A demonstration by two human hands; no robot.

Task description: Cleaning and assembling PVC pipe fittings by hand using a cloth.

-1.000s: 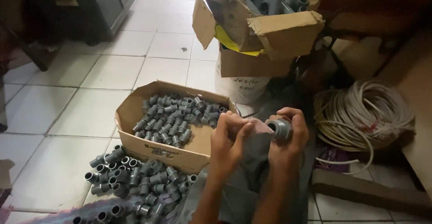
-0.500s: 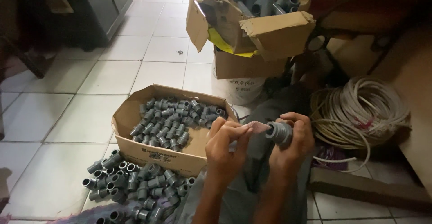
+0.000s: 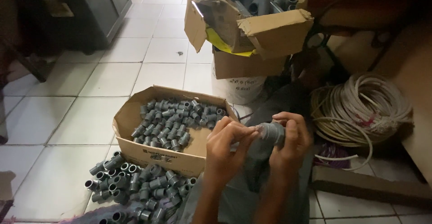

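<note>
White floor tiles [image 3: 67, 116] carry everything around you. Largest is the torn cardboard carton [image 3: 270, 30] stacked up top, stuffed with grey pipe pieces; to its right and lower lies a coil of pale cable [image 3: 364, 107]. Nearer you sits the open cardboard box [image 3: 135, 120], partly filled with grey PVC fittings, and a loose heap of the same fittings [image 3: 135, 185] is spilled on the tiles just in front of it.

Smallest is the one that matters: the grey threaded fitting [image 3: 272, 134], held up over your lap, to the right of the box. Your right hand [image 3: 292, 145] has its grip clamped around the fitting's body. Your left hand [image 3: 227, 145] has its fingertips pinched together at the fitting's open end, on something too small to make out.

You look to be working that end of the fitting. The next move likely calls for a steady right hand while the left fingers work with fine pressure.
</note>
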